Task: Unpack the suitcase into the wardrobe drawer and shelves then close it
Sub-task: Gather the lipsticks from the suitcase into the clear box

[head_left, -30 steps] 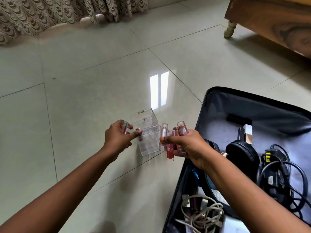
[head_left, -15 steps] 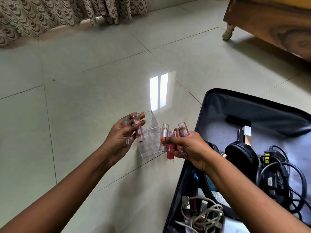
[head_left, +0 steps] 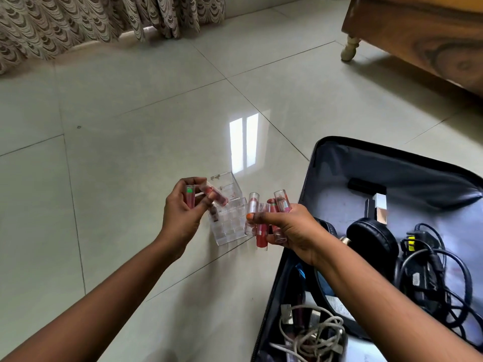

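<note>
A clear acrylic organiser box (head_left: 230,223) with small compartments stands on the floor tiles between my hands. My left hand (head_left: 183,212) holds two lipstick tubes (head_left: 214,195) over the box's left side, one tilted toward the compartments. My right hand (head_left: 285,228) grips a bunch of several clear-capped lipsticks (head_left: 264,220) just right of the box. The open black suitcase (head_left: 339,163) lies on the floor at the right, holding black headphones (head_left: 371,239), a black charger with cables (head_left: 428,273) and a coil of white cable (head_left: 311,335).
A wooden bed frame (head_left: 418,37) with a cream leg (head_left: 350,48) stands at the top right. A patterned curtain (head_left: 91,19) hangs along the far left wall. Glossy floor tiles stretch left of the box.
My left hand has lifted its lipsticks slightly and turned one so that it tilts over the box. My right hand has stayed put with its bunch.
</note>
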